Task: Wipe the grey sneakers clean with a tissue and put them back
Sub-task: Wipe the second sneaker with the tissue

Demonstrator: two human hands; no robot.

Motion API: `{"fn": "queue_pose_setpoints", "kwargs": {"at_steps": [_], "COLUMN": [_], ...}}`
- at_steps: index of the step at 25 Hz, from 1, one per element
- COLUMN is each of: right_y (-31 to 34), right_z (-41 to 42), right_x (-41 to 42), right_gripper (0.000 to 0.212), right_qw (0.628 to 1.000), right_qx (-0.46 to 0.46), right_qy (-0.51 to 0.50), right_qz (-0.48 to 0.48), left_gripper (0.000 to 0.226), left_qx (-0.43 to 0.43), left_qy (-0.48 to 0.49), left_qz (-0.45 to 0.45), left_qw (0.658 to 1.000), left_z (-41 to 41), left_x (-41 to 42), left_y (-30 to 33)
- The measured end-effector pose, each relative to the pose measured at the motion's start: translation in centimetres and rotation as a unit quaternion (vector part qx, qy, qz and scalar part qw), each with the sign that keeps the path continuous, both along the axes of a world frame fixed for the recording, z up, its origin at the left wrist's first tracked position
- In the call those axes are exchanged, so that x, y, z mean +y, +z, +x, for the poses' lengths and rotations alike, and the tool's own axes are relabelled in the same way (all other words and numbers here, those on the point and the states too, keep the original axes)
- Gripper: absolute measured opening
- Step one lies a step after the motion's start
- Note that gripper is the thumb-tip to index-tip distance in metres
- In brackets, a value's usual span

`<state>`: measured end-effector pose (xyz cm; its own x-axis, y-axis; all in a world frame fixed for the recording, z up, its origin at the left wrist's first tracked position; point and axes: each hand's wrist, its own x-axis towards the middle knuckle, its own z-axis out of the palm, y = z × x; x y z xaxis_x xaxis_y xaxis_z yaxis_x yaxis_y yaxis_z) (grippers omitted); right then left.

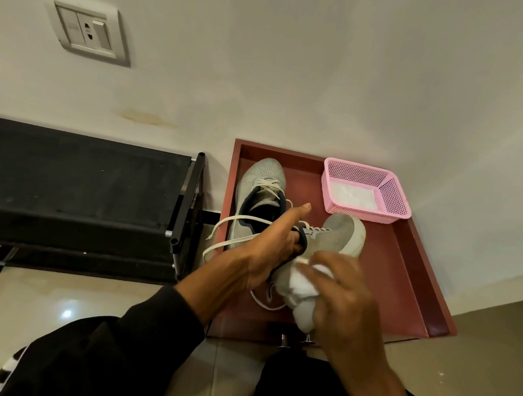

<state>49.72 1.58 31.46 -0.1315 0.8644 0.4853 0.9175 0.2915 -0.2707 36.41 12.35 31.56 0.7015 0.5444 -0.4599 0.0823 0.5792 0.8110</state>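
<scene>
While left hand (pixel 269 252) grips sneaker (pixel 327 243), right hand (pixel 344 296) (blurred) presses tissue (pixel 302 294).

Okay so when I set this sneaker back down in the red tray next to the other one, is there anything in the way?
Nothing visible blocks it. The held sneaker hangs over bare tray floor right of the other sneaker. The pink basket sits in the far right corner, and a loose lace trails over the tray's left edge.

We see an off-white wall (pixel 290 78) bearing a switch-and-socket plate (pixel 88 31), a black shoe rack (pixel 81 194) standing against it, and glossy beige floor tiles (pixel 67 296) reflecting a light.
</scene>
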Motion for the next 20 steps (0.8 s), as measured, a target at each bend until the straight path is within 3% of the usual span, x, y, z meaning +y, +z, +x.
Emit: {"fn": "queue_pose_setpoints", "kwargs": {"at_steps": [2, 3, 7, 11, 15, 17, 20], "right_y": [0.6, 0.5, -0.4, 0.2, -0.4, -0.5, -0.4], "right_z": [0.5, 0.1, -1.3, 0.8, -1.3, 1.0, 3.2], "right_x": [0.7, 0.6, -0.6, 1.9, -0.1, 1.5, 3.1], "right_gripper": [0.032, 0.033, 0.029, 0.038, 0.032, 0.034, 0.034], "right_qw": [0.997, 0.997, 0.986, 1.0, 0.988, 0.995, 0.998], "right_qx": [0.04, 0.042, -0.053, 0.02, -0.041, -0.02, 0.049], "right_qy": [-0.072, -0.059, 0.149, 0.017, 0.144, 0.089, -0.046], "right_qz": [0.004, -0.004, -0.046, -0.014, -0.049, -0.033, -0.021], "left_gripper": [0.079, 0.081, 0.089, 0.081, 0.104, 0.096, 0.102], "left_qx": [0.007, 0.012, 0.012, 0.005, 0.027, 0.02, 0.023], "left_qy": [-0.005, -0.004, -0.005, -0.005, -0.037, -0.029, -0.032], "left_qz": [0.009, 0.013, -0.002, 0.0, 0.013, 0.009, 0.014], "left_qw": [1.0, 1.0, 1.0, 1.0, 0.999, 0.999, 0.999], "left_z": [-0.1, 0.0, -0.1, -0.3, -0.3, -0.2, -0.5], "left_x": [-0.1, 0.0, 0.1, -0.2, 0.1, 0.1, 0.1], "left_y": [0.1, 0.0, -0.3, 0.0, -0.5, -0.6, -0.7]}}
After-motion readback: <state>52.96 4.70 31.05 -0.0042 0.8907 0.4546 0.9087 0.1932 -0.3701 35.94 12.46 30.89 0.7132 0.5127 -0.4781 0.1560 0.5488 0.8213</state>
